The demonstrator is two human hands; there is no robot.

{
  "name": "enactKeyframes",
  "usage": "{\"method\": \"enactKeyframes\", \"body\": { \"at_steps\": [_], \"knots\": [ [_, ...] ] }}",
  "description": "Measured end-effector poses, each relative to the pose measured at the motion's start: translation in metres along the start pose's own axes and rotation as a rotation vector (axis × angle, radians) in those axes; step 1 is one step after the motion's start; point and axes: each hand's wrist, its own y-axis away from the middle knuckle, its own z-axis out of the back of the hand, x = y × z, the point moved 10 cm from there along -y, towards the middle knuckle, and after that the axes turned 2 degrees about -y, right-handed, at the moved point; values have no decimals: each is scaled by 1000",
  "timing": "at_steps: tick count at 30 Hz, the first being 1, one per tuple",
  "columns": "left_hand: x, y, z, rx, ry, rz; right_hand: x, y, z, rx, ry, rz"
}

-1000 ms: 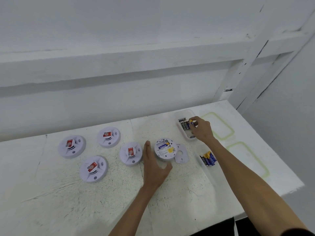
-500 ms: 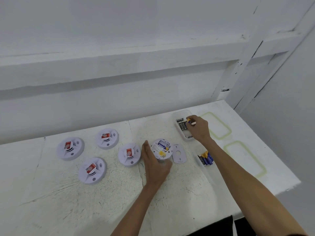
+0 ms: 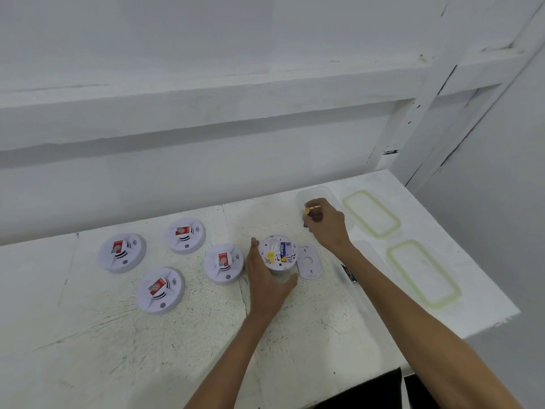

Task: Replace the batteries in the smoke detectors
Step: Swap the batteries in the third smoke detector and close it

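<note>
The left hand (image 3: 267,286) lies on the white table (image 3: 177,349) with its fingers straight and thumb spread. They bracket the open smoke detector (image 3: 278,252), which lies face down between fingertips and thumb, with one blue cell in its bay. Its loose back cover (image 3: 309,262) lies just right of the thumb. Left of the fingers, four closed smoke detectors (image 3: 224,262) rest face up. Beside the right forearm, a near clear tub (image 3: 367,255) holds dark-blue batteries (image 3: 348,273), mostly hidden. Farther off, the right hand (image 3: 327,225) pinches a battery (image 3: 311,209) in curled fingertips over the far clear tub (image 3: 315,191), whose contents are hidden. Right of that hand lie two green-rimmed lids (image 3: 371,214). A white panelled wall (image 3: 206,113) stands behind.
</note>
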Motion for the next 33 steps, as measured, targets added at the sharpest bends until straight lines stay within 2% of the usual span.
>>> {"method": "enactKeyframes", "body": {
  "at_steps": [6, 16, 22, 33],
  "knots": [
    [11, -1, 1, -37, 73, 58, 7, 23, -36, 107, 26, 9],
    [8, 2, 5, -89, -24, 34, 9, 41, -47, 55, 260, 150],
    [8, 3, 2, -29, -25, 40, 8, 52, -62, 99, 415, 290],
    [10, 9, 4, -53, -19, 99, 5, 62, -64, 75, 430, 336]
  ]
}}
